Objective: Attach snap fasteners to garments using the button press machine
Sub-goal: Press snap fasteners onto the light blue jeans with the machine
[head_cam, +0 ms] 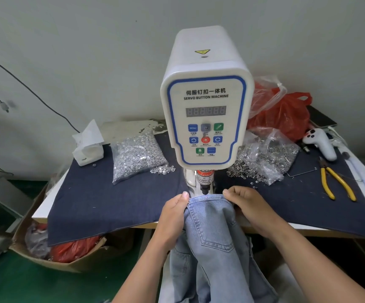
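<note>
Hands, left and right, each pinching faded stitched denim waistband.

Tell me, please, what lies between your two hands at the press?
In the head view, the jeans' waistband stretches between the left hand and the right hand, just below the press head.

The press die is hidden behind the jeans waistband and machine head, the small button captions are illegible, and the jeans and both forearms are cut off at the lower edge.
</note>
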A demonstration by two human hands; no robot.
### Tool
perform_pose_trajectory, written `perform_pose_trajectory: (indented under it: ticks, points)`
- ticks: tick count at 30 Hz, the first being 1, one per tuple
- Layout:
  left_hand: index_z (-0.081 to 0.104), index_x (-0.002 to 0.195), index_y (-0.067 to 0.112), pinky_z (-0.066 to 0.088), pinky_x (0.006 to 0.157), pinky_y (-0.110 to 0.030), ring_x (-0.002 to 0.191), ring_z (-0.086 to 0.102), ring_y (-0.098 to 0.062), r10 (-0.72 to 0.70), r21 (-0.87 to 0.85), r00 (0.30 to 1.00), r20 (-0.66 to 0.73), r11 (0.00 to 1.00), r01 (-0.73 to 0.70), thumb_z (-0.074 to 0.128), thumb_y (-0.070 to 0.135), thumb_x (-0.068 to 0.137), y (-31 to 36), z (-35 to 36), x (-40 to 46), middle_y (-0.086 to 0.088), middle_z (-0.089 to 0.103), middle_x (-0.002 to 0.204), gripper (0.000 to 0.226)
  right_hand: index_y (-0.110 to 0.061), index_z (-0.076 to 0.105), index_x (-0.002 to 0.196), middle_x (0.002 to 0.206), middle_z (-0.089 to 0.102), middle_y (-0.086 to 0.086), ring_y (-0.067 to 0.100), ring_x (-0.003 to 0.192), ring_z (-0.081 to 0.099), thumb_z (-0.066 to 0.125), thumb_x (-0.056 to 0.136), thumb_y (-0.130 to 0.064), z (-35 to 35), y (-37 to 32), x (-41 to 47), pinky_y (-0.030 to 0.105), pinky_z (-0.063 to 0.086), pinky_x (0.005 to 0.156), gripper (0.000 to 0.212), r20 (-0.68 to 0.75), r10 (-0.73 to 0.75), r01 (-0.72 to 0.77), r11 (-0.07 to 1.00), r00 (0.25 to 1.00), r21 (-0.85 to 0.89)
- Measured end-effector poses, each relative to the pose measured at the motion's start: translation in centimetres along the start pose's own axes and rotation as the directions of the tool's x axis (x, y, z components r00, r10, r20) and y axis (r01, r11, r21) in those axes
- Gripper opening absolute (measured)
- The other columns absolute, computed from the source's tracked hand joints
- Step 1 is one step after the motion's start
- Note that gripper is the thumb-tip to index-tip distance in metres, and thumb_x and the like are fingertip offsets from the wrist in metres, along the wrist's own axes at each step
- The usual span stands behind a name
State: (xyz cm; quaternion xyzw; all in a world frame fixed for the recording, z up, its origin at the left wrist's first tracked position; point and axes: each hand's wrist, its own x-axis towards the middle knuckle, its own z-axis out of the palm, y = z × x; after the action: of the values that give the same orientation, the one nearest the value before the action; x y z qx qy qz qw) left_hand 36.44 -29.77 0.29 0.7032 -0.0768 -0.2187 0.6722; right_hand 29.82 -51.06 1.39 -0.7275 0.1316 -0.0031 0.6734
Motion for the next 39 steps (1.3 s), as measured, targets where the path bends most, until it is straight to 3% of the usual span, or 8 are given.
perform_pose_trajectory:
  ticks: [6,15,23,32,39]
  points:
    - [0.052,0.084,-0.003,0.035,0.081,-0.041,0.087,0.041,-0.023,-0.006,0.025,1.000,0.002,1.000,0.006,0.049,0.056,0.097,0.7,0.3,-0.3,-0.006,0.052,0.092,0.060,-0.021,0.056,0.066,0.067,0.052,0.000,0.013,0.068,0.044,0.062,0.099,-0.036,-0.2,0.3,0.3,0.036,0.037,0.073,0.036,-0.015,0.000,0.000,0.999,1.000,-0.050]
    - [0.048,0.082,-0.003,0.036,0.079,-0.042,0.084,0.043,-0.022,0.018,0.088,1.000,-0.006,0.996,-0.017,0.046,0.057,0.096,0.4,0.2,-0.2,-0.007,0.051,0.087,0.062,-0.022,0.055,0.064,0.065,0.051,-0.001,0.013,0.067,0.043,0.063,0.098,-0.034,-0.3,0.6,0.5,0.035,0.036,0.072,0.037,-0.013,-0.014,0.013,0.999,1.000,-0.052]
    - [0.045,0.080,-0.001,0.037,0.078,-0.042,0.083,0.043,-0.022,0.025,0.086,1.000,0.007,0.996,-0.026,0.046,0.055,0.098,0.0,0.1,0.1,-0.006,0.051,0.085,0.059,-0.023,0.053,0.063,0.065,0.049,-0.001,0.013,0.065,0.041,0.064,0.084,-0.051,-0.3,0.6,0.4,0.036,0.036,0.069,0.037,-0.008,-0.008,0.008,0.997,1.000,-0.071]
    - [0.041,0.080,0.000,0.033,0.077,-0.042,0.082,0.037,-0.022,0.034,0.085,0.999,0.016,0.996,-0.036,0.047,0.054,0.098,0.0,0.1,0.0,-0.005,0.046,0.084,0.057,-0.024,0.048,0.061,0.063,0.044,-0.006,0.008,0.062,0.036,0.062,0.089,-0.048,-0.4,0.6,0.2,0.032,0.033,0.066,0.039,-0.003,-0.020,0.020,0.996,1.000,-0.084]
    - [0.040,0.074,0.007,0.033,0.071,-0.034,0.075,0.037,-0.020,0.036,0.059,0.994,0.105,0.997,-0.043,0.050,0.051,0.096,0.7,-0.3,-1.3,-0.005,0.043,0.077,0.050,-0.020,0.064,0.071,0.073,0.054,0.000,0.010,0.071,0.048,0.066,0.100,-0.033,0.2,-0.4,-1.9,0.028,0.043,0.068,0.031,0.102,0.009,-0.010,1.000,0.995,0.008]
